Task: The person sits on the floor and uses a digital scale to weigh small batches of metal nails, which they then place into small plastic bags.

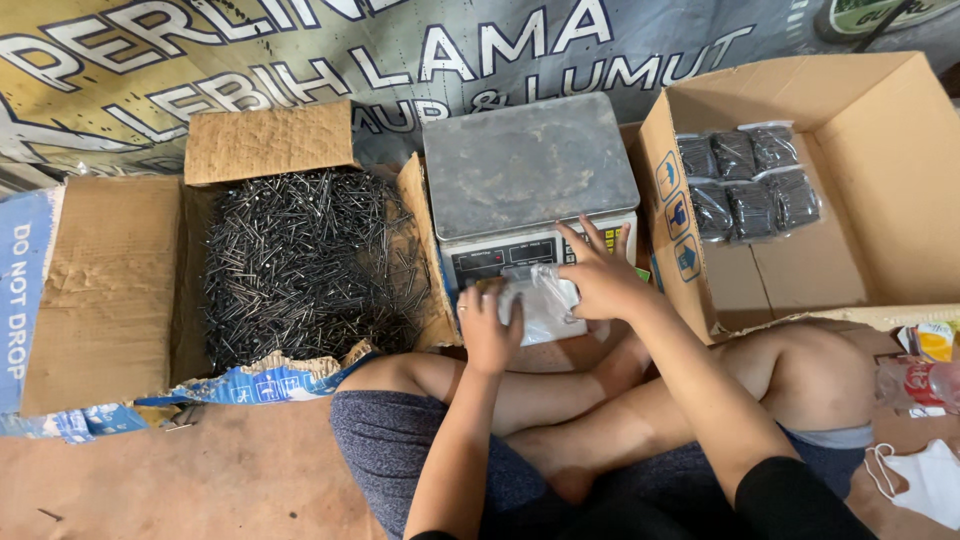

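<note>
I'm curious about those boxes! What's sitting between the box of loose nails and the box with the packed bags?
In the head view, a weighing scale stands between the box of nails and the box of bags.

Clear plastic bag [540, 300], empty-looking and crumpled, held between both hands. It sits just in front of the scale's display, above the crossed legs.

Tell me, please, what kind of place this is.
Probably an informal packing spot on a floor. A brown cardboard box of loose dark nails, a grey digital weighing scale, and another cardboard box with filled small clear bags of nails suggest it.
</note>
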